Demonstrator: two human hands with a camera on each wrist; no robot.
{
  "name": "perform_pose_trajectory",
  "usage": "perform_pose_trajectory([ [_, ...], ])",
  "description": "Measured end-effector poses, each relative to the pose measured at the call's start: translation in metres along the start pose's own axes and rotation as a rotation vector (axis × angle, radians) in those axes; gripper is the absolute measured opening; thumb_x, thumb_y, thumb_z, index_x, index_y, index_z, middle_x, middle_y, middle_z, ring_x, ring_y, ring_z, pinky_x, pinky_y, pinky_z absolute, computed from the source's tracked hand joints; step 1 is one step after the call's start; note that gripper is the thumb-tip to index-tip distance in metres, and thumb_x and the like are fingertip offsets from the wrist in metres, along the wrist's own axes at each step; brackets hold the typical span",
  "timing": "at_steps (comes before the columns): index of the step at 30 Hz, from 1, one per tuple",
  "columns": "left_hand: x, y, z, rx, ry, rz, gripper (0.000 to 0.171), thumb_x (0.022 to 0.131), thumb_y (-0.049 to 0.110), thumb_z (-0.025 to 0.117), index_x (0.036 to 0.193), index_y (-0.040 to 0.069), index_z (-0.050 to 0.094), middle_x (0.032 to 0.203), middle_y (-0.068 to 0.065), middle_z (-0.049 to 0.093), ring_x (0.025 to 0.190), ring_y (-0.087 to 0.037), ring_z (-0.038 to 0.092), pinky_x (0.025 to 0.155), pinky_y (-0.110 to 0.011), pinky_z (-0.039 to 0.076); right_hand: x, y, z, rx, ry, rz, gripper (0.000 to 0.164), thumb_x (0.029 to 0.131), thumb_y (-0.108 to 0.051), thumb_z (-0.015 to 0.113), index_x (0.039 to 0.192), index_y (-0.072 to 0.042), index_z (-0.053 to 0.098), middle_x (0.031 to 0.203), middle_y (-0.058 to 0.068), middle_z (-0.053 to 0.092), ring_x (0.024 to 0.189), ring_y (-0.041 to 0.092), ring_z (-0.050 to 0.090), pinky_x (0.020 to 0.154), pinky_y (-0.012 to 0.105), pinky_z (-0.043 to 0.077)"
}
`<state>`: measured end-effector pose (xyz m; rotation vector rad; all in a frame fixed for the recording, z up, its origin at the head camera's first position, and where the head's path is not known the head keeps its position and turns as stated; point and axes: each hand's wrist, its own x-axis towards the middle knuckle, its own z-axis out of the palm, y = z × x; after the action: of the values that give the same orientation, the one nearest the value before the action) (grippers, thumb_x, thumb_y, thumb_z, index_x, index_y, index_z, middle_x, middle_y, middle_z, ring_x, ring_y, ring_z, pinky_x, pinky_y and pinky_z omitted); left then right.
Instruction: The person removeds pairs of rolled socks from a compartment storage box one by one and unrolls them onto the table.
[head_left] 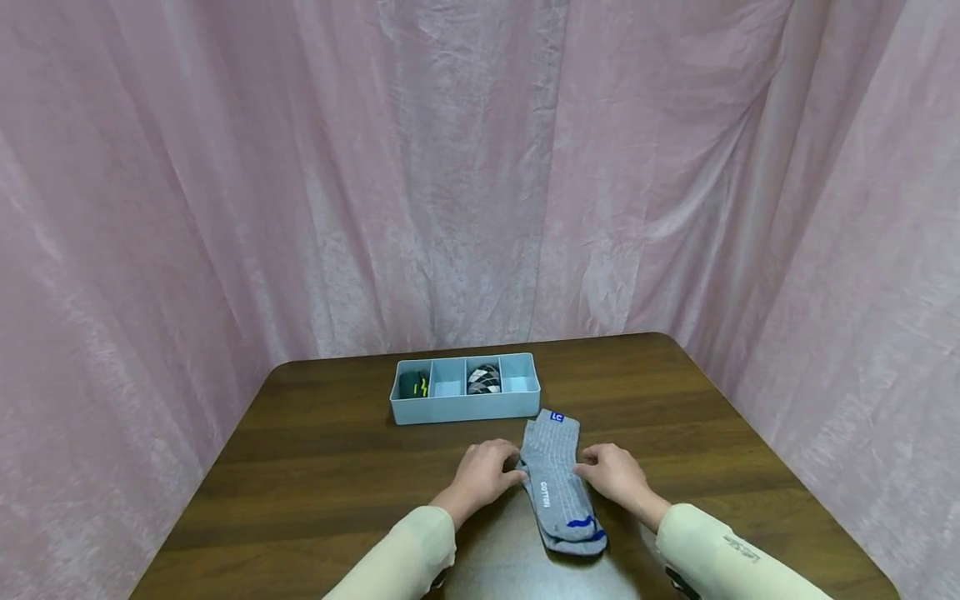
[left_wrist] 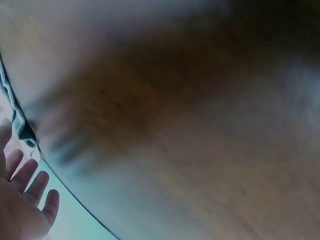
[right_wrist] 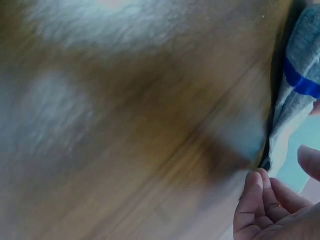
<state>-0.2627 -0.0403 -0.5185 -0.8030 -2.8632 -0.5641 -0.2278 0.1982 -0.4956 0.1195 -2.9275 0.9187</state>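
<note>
A pair of grey socks [head_left: 558,475] lies flat on the table, one on the other and slightly offset, with blue toe marks toward me and a blue label at the cuff. My left hand [head_left: 486,473] is at their left edge, its fingers [left_wrist: 36,187] loosely spread in the left wrist view. Along the right edge is my right hand [head_left: 613,477]. In the right wrist view its fingertips [right_wrist: 259,176] are right at the border of the grey sock [right_wrist: 300,65], while the thumb stands apart from them.
Behind the socks stands a light blue divided box [head_left: 465,408]. A dark rolled sock [head_left: 413,384] sits in its leftmost compartment, and an argyle-patterned rolled sock [head_left: 483,379] in the third from the left. Pink curtains [head_left: 465,167] hang around the wooden table [head_left: 315,475].
</note>
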Motion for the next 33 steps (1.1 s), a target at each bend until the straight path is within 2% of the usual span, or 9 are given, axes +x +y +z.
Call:
perform_pose_trajectory([
  [1,0.000,0.001,0.001,0.003,0.001,0.004,0.031,0.088,0.033,0.075,0.110,0.011,0.074,0.115,-0.002,0.069,0.109,-0.021,0.062,0.092,-0.044,0.046,0.000,0.000,0.001,0.002,-0.006,0.012,0.027,0.086,-0.021,0.075,0.067,-0.011,0.058,0.060,-0.006,0.044,0.059,0.015,0.041,0.052,0.032,0.031],
  [3,0.000,0.002,0.002,0.018,0.007,0.014,0.028,0.087,0.033,0.076,0.106,0.013,0.075,0.110,0.000,0.070,0.104,-0.019,0.064,0.089,-0.042,0.047,0.001,-0.001,0.004,-0.002,-0.012,0.033,0.031,0.085,-0.022,0.075,0.064,-0.012,0.055,0.059,-0.006,0.041,0.058,0.015,0.040,0.052,0.031,0.028],
  [7,0.000,0.004,0.005,0.055,0.019,0.039,0.026,0.085,0.033,0.078,0.102,0.014,0.077,0.102,0.003,0.072,0.097,-0.016,0.065,0.083,-0.038,0.047,0.003,-0.002,0.007,-0.029,-0.020,0.071,0.013,0.084,-0.025,0.076,0.080,-0.014,0.072,0.071,-0.001,0.059,0.066,0.017,0.050,0.054,0.036,0.038],
  [10,-0.001,0.005,0.008,0.072,0.021,0.060,0.027,0.084,0.032,0.079,0.103,0.014,0.077,0.102,0.002,0.073,0.097,-0.016,0.066,0.081,-0.037,0.047,0.005,-0.001,0.009,-0.038,-0.025,0.085,0.015,0.084,-0.025,0.077,0.093,-0.013,0.078,0.085,0.001,0.069,0.072,0.019,0.056,0.059,0.040,0.045],
  [13,-0.002,0.005,0.009,0.084,0.020,0.070,0.028,0.084,0.032,0.079,0.104,0.013,0.078,0.103,0.000,0.073,0.097,-0.016,0.066,0.080,-0.036,0.047,0.008,0.000,0.011,-0.021,-0.022,0.085,0.016,0.082,-0.023,0.078,0.093,-0.011,0.078,0.088,0.003,0.071,0.074,0.018,0.059,0.063,0.041,0.047],
  [21,-0.003,0.008,0.008,0.130,0.022,0.091,0.027,0.085,0.035,0.076,0.100,0.013,0.078,0.103,0.001,0.072,0.096,-0.016,0.066,0.078,-0.036,0.047,0.011,0.005,0.016,0.084,0.029,0.065,0.010,0.082,-0.016,0.078,0.085,-0.008,0.073,0.085,0.003,0.069,0.076,0.019,0.060,0.069,0.042,0.050],
  [24,-0.004,0.009,0.008,0.153,0.031,0.096,0.027,0.085,0.036,0.077,0.099,0.013,0.078,0.104,0.001,0.071,0.097,-0.016,0.065,0.078,-0.036,0.047,0.011,0.005,0.014,0.190,0.020,0.095,0.010,0.083,-0.011,0.076,0.088,-0.002,0.072,0.081,0.005,0.067,0.071,0.019,0.060,0.065,0.038,0.051],
  [30,-0.006,0.011,0.008,0.183,0.049,0.109,0.026,0.086,0.034,0.076,0.100,0.012,0.078,0.106,0.000,0.072,0.098,-0.018,0.065,0.080,-0.037,0.047,0.011,0.009,0.010,0.570,-0.059,0.259,0.016,0.088,0.000,0.068,0.100,0.010,0.064,0.076,0.007,0.063,0.060,0.015,0.060,0.054,0.031,0.054],
  [33,-0.006,0.012,0.007,0.192,0.051,0.109,0.026,0.086,0.034,0.077,0.098,0.011,0.078,0.105,-0.001,0.071,0.097,-0.019,0.065,0.080,-0.038,0.047,0.011,0.016,0.006,0.665,-0.084,0.313,0.019,0.089,0.001,0.065,0.104,0.012,0.061,0.072,0.006,0.062,0.057,0.014,0.059,0.053,0.030,0.054],
])
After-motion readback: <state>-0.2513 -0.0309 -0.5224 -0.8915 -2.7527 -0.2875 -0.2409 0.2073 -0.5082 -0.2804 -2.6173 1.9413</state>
